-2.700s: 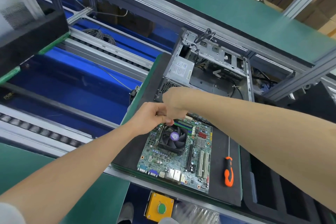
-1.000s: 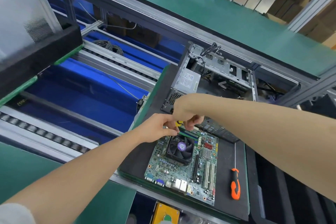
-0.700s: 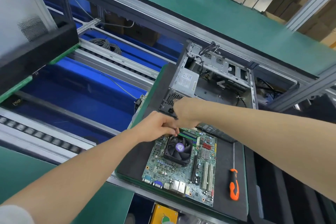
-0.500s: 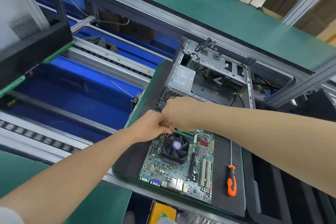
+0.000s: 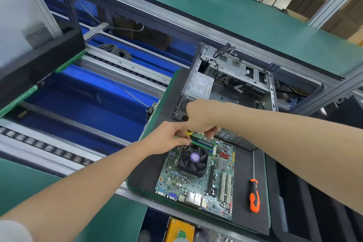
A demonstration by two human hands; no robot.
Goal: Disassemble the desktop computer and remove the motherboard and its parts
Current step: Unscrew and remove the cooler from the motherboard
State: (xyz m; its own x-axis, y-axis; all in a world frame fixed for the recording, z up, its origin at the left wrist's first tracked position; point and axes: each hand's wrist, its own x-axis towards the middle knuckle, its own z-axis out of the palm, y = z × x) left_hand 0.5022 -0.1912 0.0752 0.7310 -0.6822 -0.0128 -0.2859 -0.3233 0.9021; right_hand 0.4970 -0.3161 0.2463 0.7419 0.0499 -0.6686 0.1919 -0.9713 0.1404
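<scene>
The green motherboard (image 5: 198, 179) lies flat on a black mat (image 5: 245, 198), with its black CPU fan (image 5: 193, 158) facing up. Both of my hands meet at the board's far corner, by the green memory sticks (image 5: 203, 143). My left hand (image 5: 167, 137) pinches at the left end of the sticks with thumb and forefinger. The fingers of my right hand (image 5: 200, 118) curl down over the sticks' far side. A small yellow part (image 5: 189, 132) shows between the two hands. Just behind stands the opened computer case (image 5: 225, 84) with its power supply (image 5: 198, 86).
An orange-handled screwdriver (image 5: 254, 198) lies on the mat to the right of the board. A blue roller conveyor (image 5: 88, 100) runs on the left and a green shelf (image 5: 216, 12) crosses behind the case. A yellow button box (image 5: 179, 231) sits below the mat's near edge.
Both hands have stayed at the board's far corner, working the memory sticks with small finger shifts. The yellow part shows again between them. Only the view has shifted slightly.
</scene>
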